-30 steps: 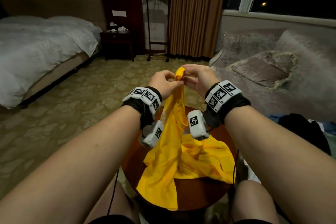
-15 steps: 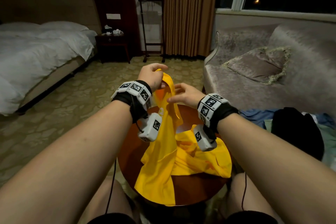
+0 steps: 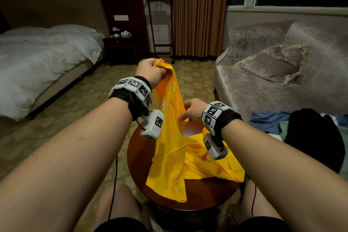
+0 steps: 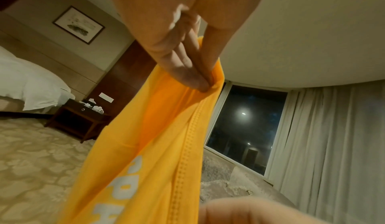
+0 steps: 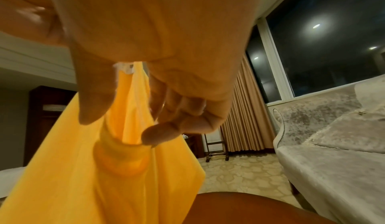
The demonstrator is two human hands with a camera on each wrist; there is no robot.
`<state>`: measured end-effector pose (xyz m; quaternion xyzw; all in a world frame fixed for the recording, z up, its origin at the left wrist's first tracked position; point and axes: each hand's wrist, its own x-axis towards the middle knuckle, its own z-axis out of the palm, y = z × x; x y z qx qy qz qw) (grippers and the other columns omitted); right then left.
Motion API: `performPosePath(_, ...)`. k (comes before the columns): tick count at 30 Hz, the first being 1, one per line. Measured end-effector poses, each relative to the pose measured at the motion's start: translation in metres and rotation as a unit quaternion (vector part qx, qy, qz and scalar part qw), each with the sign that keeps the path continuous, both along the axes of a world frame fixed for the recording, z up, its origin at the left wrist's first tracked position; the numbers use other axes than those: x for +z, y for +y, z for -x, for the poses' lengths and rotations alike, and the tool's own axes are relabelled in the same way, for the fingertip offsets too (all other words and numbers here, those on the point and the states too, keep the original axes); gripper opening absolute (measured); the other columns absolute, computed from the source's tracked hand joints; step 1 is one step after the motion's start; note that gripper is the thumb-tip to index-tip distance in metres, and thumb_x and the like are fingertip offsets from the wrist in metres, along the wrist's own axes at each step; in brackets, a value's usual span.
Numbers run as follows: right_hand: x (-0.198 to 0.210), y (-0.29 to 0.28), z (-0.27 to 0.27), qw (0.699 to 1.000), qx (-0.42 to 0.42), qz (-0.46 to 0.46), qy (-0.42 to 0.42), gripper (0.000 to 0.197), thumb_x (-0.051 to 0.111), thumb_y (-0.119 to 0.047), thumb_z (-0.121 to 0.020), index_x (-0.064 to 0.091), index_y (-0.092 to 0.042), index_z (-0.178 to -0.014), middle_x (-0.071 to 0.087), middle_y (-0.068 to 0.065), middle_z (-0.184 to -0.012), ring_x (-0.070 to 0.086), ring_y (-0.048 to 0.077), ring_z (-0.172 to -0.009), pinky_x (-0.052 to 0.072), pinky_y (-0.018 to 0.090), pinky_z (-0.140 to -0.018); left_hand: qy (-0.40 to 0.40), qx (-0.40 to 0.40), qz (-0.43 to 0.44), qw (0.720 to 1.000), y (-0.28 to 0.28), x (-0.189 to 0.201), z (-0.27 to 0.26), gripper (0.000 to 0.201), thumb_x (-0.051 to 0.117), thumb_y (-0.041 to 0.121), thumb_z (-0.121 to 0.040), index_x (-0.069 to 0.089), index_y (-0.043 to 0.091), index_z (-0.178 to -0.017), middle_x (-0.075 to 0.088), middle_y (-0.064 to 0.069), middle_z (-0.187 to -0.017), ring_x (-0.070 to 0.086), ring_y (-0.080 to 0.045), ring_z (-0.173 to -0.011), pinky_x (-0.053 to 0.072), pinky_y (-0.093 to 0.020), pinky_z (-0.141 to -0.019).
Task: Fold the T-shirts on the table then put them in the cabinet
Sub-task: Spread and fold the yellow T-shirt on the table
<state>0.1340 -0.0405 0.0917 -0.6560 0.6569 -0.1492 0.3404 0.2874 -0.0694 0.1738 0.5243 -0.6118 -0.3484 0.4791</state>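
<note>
Grip: left hand (image 3: 150,70) pinches yellow cotton T-shirt (image 3: 169,156) edge high | right hand (image 3: 192,109) pinches lower fabric | advice: spread hands apart, lay flat on round wooden table (image 3: 203,196)

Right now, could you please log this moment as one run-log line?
left hand: grips yellow T-shirt raised | right hand: pinches it lower | hem on round table | unfolded

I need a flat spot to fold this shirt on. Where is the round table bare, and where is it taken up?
Bare wood shows along the round table's left edge, beside the hanging yellow T-shirt, in a small far patch under the right hand, and along the near rim. The middle and right side are crowded with bunched shirt. The left hand holds the shirt up.
</note>
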Motion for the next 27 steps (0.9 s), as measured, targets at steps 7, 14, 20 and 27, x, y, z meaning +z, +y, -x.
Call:
performPosePath(7,-0.007,-0.001,0.001,1.000,-0.009,-0.024,-0.002,0.025,0.075,-0.020,-0.079,0.070,-0.003,-0.097,0.064,0.008,-0.081,0.058,0.022,-0.074,0.048,0.030,-0.070,-0.011,0.007,0.031,0.999,-0.001,0.003,-0.010,0.014,0.061,0.015,-0.090,0.066,0.018,-0.078,0.070,-0.013,-0.094,0.066,-0.028,-0.095,0.054,-0.043,-0.090)
performPosePath(14,0.020,0.001,0.028,0.975,-0.137,0.091,-0.148,0.013,0.060,-0.020,-0.093,0.066,-0.009,-0.088,0.065,0.008,-0.085,0.059,0.017,-0.071,0.047,0.024,-0.059,-0.045,0.145,0.039,0.988,-0.013,0.005,-0.042,0.028,0.056,0.025,-0.094,0.064,0.020,-0.068,0.066,0.003,-0.069,0.063,-0.010,-0.062,0.052,-0.024,-0.060)
performPosePath(20,0.075,0.000,0.038,0.918,-0.212,0.282,-0.182,0.030,0.050,-0.022,-0.098,0.066,0.003,-0.101,0.061,0.017,-0.085,0.050,0.018,-0.072,0.036,0.028,-0.064,-0.160,0.267,0.065,0.948,-0.010,0.024,-0.064,0.036,0.051,0.049,-0.090,0.070,0.020,-0.101,0.061,-0.010,-0.112,0.053,-0.034,-0.109,0.045,-0.043,-0.095)
performPosePath(27,0.149,0.032,0.033,0.858,-0.239,0.420,-0.173,0.030,0.049,-0.025,-0.098,0.069,-0.004,-0.090,0.066,0.013,-0.081,0.058,0.027,-0.078,0.048,0.039,-0.074,-0.121,0.225,0.174,0.951,0.026,0.081,-0.061,0.026,0.040,0.032,-0.101,0.050,0.008,-0.101,0.059,-0.015,-0.105,0.055,-0.031,-0.096,0.036,-0.032,-0.074)
